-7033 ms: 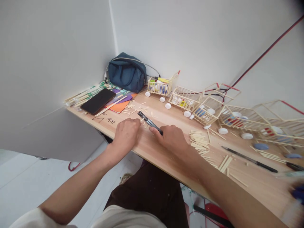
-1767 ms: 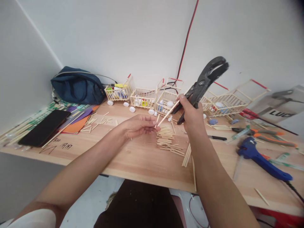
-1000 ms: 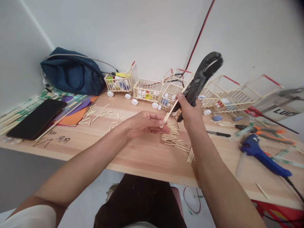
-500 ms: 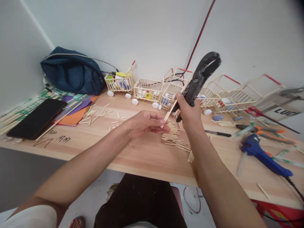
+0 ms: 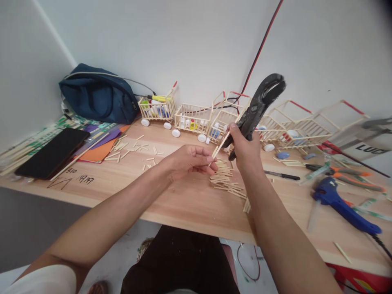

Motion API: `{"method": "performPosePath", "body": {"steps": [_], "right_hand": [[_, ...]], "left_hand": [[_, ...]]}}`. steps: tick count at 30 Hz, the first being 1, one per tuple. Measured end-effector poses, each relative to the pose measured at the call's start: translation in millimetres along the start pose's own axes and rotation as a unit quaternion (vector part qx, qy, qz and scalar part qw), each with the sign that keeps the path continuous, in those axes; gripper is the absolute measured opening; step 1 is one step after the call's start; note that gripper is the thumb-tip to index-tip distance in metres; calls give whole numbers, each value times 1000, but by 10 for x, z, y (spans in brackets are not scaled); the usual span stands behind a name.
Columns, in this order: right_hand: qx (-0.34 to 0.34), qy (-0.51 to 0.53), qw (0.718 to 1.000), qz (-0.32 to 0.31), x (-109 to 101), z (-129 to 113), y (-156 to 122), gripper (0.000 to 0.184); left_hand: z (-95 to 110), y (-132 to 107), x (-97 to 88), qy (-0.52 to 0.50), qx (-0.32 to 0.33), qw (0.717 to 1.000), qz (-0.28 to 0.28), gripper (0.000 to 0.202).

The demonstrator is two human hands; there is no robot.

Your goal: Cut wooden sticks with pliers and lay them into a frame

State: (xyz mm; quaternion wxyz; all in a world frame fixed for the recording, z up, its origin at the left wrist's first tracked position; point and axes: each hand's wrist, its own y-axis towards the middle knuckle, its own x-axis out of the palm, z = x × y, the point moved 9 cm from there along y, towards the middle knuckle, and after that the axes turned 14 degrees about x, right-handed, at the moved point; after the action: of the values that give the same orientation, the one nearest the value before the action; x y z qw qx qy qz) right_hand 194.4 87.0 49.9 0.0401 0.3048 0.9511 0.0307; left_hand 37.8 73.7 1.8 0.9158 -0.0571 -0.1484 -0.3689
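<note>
My left hand is closed, its thumb and fingers pinching the lower end of thin pale wooden sticks above the table. The sticks slant up to my right hand, whose thumb presses near their upper part. That hand is wrapped round a black plier-like cutter, with its curved jaws tilted up and away toward the wall. Its handles are partly hidden by my fingers. Below and just right of my left hand lies a pile of short cut sticks on the wooden table.
Several small stick-built carts with white wheels line the wall. A blue bag and a phone sit at left. On the right lie a pen, orange-handled pliers and a blue glue gun. Loose sticks are scattered left.
The view has shifted slightly, so things appear a little lower and further right. Both hands keep their hold on the sticks and cutter.
</note>
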Motion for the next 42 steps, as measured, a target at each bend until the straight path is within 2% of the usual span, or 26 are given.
{"method": "performPosePath", "body": {"steps": [5,10,15,25,29,42], "right_hand": [[-34,-6,995,-96,159,-72,-82,38],[-54,-116,983,-132,294,-83,-228,40],[-90,-165,975,-122,331,-91,-307,38],[-68,-178,975,-112,326,-83,-326,41],[-60,-188,974,-110,323,-51,-306,40],[-97,-229,965,-83,291,-100,-294,44]], "left_hand": [[106,41,-94,19,79,996,28,34],[197,41,-143,38,124,991,39,40],[209,62,-159,30,151,987,41,48],[230,37,-160,29,176,982,62,43],[176,69,-182,24,168,983,67,49],[179,91,-173,8,187,980,69,53]]}}
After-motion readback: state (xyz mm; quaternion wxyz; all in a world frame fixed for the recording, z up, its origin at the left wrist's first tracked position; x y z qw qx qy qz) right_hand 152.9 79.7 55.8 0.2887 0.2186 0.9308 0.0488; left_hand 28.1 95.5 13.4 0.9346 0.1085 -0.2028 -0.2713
